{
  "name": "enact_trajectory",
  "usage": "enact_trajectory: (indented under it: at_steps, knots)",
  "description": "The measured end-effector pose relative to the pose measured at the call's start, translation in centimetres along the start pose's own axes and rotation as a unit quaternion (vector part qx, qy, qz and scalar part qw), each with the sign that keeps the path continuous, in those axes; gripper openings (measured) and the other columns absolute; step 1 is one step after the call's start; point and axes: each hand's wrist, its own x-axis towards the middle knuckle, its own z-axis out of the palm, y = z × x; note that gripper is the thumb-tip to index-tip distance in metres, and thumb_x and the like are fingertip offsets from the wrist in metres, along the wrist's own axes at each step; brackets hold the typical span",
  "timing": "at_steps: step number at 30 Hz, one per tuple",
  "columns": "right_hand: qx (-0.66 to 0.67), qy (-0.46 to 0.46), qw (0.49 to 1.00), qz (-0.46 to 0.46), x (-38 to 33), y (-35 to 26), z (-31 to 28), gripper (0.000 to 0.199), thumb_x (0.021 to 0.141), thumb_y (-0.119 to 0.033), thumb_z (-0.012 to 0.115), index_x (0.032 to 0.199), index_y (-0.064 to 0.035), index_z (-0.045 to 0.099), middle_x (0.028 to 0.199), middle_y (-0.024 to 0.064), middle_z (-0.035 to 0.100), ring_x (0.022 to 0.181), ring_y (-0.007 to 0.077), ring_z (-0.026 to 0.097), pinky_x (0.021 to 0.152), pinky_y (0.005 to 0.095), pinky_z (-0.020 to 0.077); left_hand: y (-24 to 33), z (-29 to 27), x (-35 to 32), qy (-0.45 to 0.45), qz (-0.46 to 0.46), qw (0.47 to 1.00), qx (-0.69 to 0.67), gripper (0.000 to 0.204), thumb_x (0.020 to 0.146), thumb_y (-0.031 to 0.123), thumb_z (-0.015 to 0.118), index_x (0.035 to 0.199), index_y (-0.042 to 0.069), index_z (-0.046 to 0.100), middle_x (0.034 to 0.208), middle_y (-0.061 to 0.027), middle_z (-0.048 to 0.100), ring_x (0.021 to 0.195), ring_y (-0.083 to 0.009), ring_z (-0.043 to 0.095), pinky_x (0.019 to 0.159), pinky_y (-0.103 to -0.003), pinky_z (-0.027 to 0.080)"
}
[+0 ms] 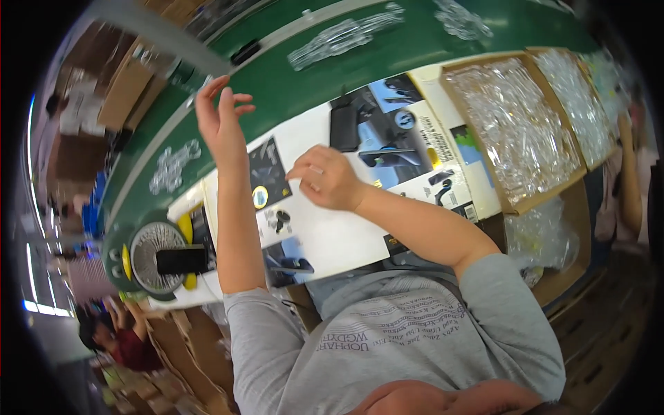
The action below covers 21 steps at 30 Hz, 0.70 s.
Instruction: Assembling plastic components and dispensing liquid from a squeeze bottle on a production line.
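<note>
My left hand (223,128) is raised over the near edge of the green conveyor belt (277,97), its fingers apart and nothing visible in them. My right hand (330,181) is over the white middle of a printed cardboard sheet (325,238), fingers curled together. Whatever those fingers may hold is hidden. Just beyond the right hand lies a dark flat rectangular object (344,126), at the edge of the sheet's printed pictures. Clear moulded plastic pieces (346,36) rest on the belt, with another clear piece (176,166) left of my left hand.
To the right stand an open carton (512,200) full of clear plastic pieces and a second filled carton (577,104). A round fan (158,252) with a black phone-like slab (181,261) in front is at left. Other people (142,342) are at both sides.
</note>
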Motion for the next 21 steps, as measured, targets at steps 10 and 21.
enact_trajectory:
  at_steps: [10, 21]
  knots:
    - [-0.048, -0.039, 0.997, 0.043, 0.4, -0.8, -0.4, 0.025, 0.065, 0.010, 0.057, 0.086, -0.0035, 0.059, 0.084, 0.0099, 0.057, 0.076, 0.0227, 0.055, 0.063, 0.0282, 0.0444, 10.7, -18.2, -23.0, 0.186, 0.132, 0.913, 0.339, 0.022, 0.088, 0.012, 0.042, 0.076, -0.003, 0.051, 0.058, -0.0067, 0.050, 0.054, -0.0140, 0.048, 0.046, -0.024, 0.036]
    - [-0.036, -0.045, 0.996, 0.072, 2.1, -2.4, -0.4, 0.021, 0.068, 0.009, 0.055, 0.086, -0.0021, 0.058, 0.084, 0.0089, 0.057, 0.078, 0.0230, 0.054, 0.070, 0.0296, 0.0430, 0.7, -32.7, -41.3, 0.049, -0.310, 0.626, 0.714, 0.018, 0.081, 0.018, 0.058, 0.095, 0.006, 0.058, 0.080, -0.0111, 0.060, 0.077, -0.0275, 0.058, 0.068, -0.037, 0.046]
